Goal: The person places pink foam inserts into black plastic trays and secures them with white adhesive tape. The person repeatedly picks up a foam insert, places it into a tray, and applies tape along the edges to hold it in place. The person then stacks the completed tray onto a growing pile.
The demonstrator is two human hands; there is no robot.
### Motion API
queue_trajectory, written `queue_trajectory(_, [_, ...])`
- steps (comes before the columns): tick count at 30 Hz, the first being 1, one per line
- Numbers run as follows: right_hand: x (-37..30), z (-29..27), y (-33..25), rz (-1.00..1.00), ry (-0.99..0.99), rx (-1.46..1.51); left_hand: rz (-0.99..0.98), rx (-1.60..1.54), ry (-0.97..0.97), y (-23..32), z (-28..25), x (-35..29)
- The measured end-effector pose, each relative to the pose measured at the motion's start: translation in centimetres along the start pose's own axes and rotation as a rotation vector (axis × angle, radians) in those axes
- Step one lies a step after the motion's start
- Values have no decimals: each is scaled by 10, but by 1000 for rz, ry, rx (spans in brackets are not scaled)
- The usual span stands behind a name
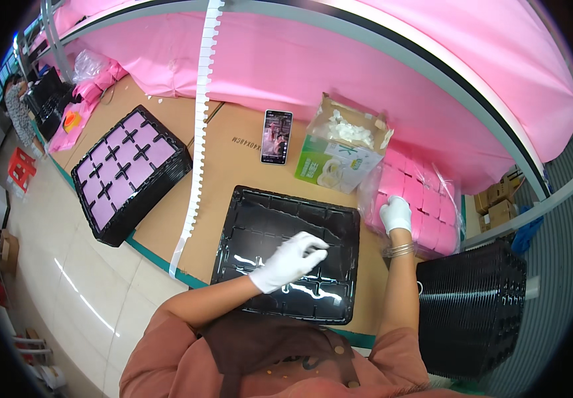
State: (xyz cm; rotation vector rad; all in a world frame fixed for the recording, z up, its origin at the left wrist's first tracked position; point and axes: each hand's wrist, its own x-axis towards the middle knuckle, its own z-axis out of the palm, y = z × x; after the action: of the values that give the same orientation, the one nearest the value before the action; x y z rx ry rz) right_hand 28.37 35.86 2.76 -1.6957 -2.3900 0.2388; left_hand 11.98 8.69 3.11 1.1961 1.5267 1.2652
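Observation:
My left hand [293,262], in a white glove, is over a black plastic tray [280,308] in front of me. Its fingers are loosely bent, with a gap between thumb and fingers and nothing visible in them. Across the divided tray runs the wavy edge of what looks like clear film [293,217]. At the right, my white-gloved right hand [396,214] reaches onto rows of pink blocks [432,229] in a clear plastic bag. Its fingers are curled down against a pink block at the near left part of the pack; their tips are hidden.
A stack of black trays with pink inserts [121,159] stands at left. A phone [276,137] and a green-white carton [336,159] holding white pieces sit behind my tray. More black trays [472,305] are stacked at right. A notched white strip [198,146] crosses the view. Far left, a person [18,109] stands.

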Motion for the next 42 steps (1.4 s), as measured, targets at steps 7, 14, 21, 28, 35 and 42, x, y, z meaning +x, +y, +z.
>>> queue_trajectory(7, [-13, -70, 23, -60, 450, 339, -142, -380, -276, 26, 35, 67])
queue_trajectory(14, [-176, -128, -74, -539, 183, 519, -560, -1301, -552, 41, 38, 58])
queue_trajectory(21, [-235, -53, -103, -662, -423, 736, -401, -947, -207, 8, -36, -32])
queue_trajectory(28, [-254, 15, -131, -638, -699, 766, -567, -1375, -124, -38, -83, -89])
queue_trajectory(35, [-250, 9, -139, -799, -617, 713, -471, -755, 258, -65, -81, -110])
queue_trajectory(42, [-121, 61, -96, -300, -178, 368, -428, -766, 278, -64, -86, -109])
